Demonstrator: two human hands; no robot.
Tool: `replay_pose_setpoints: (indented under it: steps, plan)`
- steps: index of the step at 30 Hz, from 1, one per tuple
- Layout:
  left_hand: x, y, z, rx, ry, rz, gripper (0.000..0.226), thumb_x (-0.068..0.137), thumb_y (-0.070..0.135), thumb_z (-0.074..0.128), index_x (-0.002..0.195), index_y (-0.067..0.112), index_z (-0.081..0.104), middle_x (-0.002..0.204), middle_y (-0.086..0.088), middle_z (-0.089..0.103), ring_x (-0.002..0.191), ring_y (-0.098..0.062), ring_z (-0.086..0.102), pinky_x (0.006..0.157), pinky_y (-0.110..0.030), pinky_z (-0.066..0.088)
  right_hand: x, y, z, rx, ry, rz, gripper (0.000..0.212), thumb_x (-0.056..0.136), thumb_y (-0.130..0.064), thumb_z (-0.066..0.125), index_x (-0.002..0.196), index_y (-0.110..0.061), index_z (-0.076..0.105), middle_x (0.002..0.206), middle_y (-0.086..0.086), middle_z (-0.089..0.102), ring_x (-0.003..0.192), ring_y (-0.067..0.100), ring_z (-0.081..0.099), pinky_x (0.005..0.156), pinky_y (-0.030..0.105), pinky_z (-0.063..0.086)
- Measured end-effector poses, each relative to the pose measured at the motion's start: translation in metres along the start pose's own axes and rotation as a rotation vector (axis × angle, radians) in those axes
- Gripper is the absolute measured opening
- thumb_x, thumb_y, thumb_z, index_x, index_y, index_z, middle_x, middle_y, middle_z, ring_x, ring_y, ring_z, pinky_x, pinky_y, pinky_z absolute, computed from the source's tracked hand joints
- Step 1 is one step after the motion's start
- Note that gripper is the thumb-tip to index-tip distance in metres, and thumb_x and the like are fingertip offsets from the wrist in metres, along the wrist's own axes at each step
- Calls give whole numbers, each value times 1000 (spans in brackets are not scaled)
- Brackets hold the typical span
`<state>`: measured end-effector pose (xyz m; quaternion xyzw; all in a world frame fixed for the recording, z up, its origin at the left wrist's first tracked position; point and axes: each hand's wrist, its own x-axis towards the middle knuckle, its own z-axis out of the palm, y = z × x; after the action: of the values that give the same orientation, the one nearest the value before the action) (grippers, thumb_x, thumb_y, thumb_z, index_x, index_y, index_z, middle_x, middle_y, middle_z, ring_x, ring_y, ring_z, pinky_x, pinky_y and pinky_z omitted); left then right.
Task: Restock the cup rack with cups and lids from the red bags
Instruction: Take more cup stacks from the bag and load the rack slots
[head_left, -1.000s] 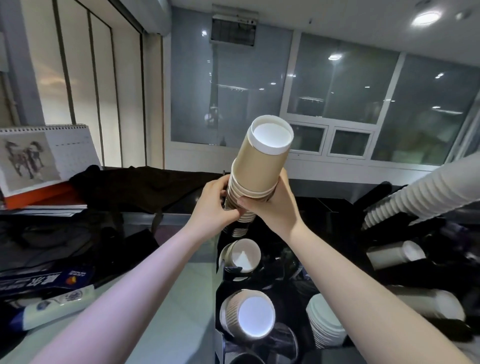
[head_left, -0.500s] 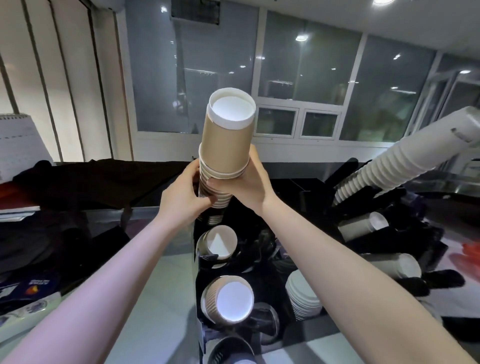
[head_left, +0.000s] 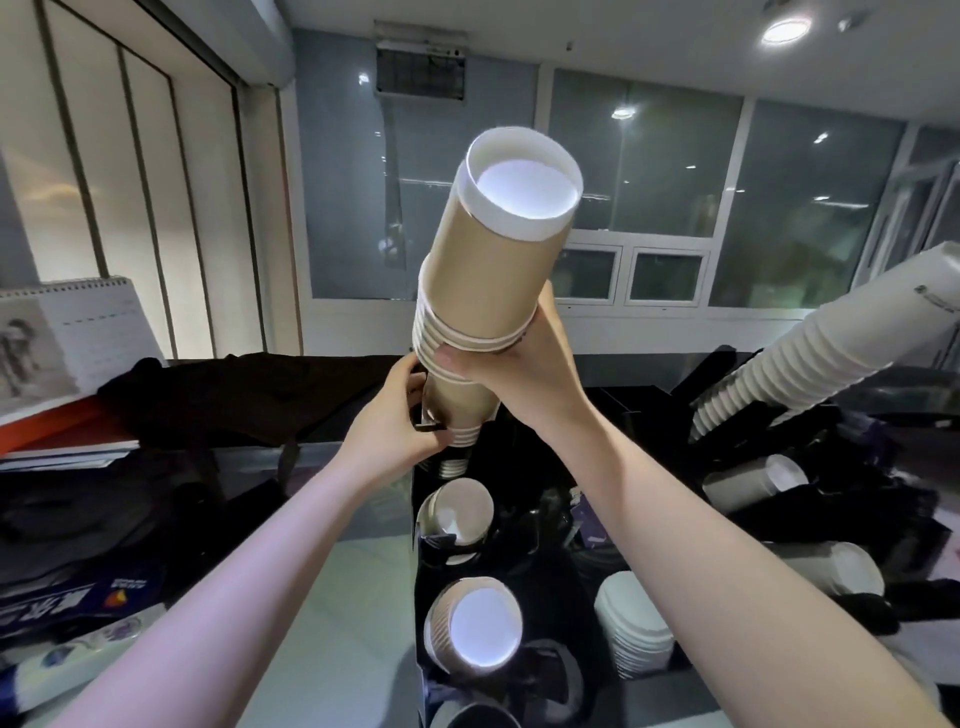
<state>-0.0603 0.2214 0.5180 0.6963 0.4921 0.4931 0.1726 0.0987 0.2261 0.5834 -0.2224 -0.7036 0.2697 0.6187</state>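
A tall stack of brown paper cups (head_left: 493, 270) points up toward me, its white bottom end facing the camera. My right hand (head_left: 524, 371) grips the stack around its rims. My left hand (head_left: 402, 436) holds the stack's lower end where it enters the top slot of the black cup rack (head_left: 550, 582). Lower slots hold more cup stacks: a small one (head_left: 460, 512) and a ribbed one (head_left: 475, 626). A pile of white lids (head_left: 636, 631) sits in the rack to the right.
A long stack of white cups (head_left: 831, 358) juts from the rack at the right, with two grey cup stacks (head_left: 753, 483) below it. A desk calendar (head_left: 67, 338), dark cloth (head_left: 249, 400) and packets (head_left: 67, 603) lie on the counter at left.
The brown stack has been lifted higher and tilted to the right, with both hands still on it. The view has swung back left.
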Motion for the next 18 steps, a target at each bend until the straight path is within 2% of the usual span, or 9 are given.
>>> replay_pose_setpoints:
  steps: [2,4,6,7,10,14,16,18]
  plan:
    - [-14,8,-3,-134,28,80,90,61,30,78,136,43,30,133,29,47,127,5,43,98,-16,40,-5,-9,-5,20,-36,-13,84,54,-28,90,124,-16,46,115,6,65,107,23,64,86,48,54]
    - [-29,15,-9,-207,75,148,102,61,35,80,145,31,24,147,18,37,135,3,34,107,-15,33,-14,-18,-9,33,-62,16,84,53,-30,91,123,-14,47,113,4,66,107,20,64,85,43,53]
    - [-42,22,-16,-208,101,203,109,60,38,82,149,29,18,152,10,31,138,-1,31,110,-19,29,-26,-20,-14,35,-118,19,78,56,-29,90,121,-12,50,110,2,67,105,18,65,84,37,53]
    - [-48,26,-17,-201,95,233,109,61,38,82,149,27,19,152,9,32,138,-3,31,111,-21,29,-32,-21,-15,27,-140,37,79,57,-30,90,122,-10,49,110,2,67,105,19,64,84,38,53]
    - [-62,36,-14,-174,69,314,101,63,40,82,146,31,26,147,12,38,136,-9,36,107,-21,33,-46,-25,-15,-10,-201,101,86,58,-28,91,128,-7,46,113,7,66,107,24,63,86,46,53]
    - [-73,42,-5,-204,137,300,80,70,32,82,136,42,38,132,16,53,123,-7,50,92,-16,45,-62,-23,-13,-29,-313,164,72,67,-6,86,127,-2,45,110,11,65,99,21,66,76,35,56]
    - [-77,37,-3,-191,122,277,70,70,30,83,127,44,46,123,16,58,114,-6,56,84,-14,47,-68,-20,-18,-52,-362,158,72,68,-3,83,128,-19,46,112,-7,65,102,7,63,77,23,54]
    - [-81,28,-1,-188,74,203,73,65,32,86,126,42,48,122,13,61,111,-9,59,86,-22,51,-74,-21,-23,-61,-360,172,75,68,-7,84,126,-34,44,111,-26,61,105,-6,57,80,14,49]
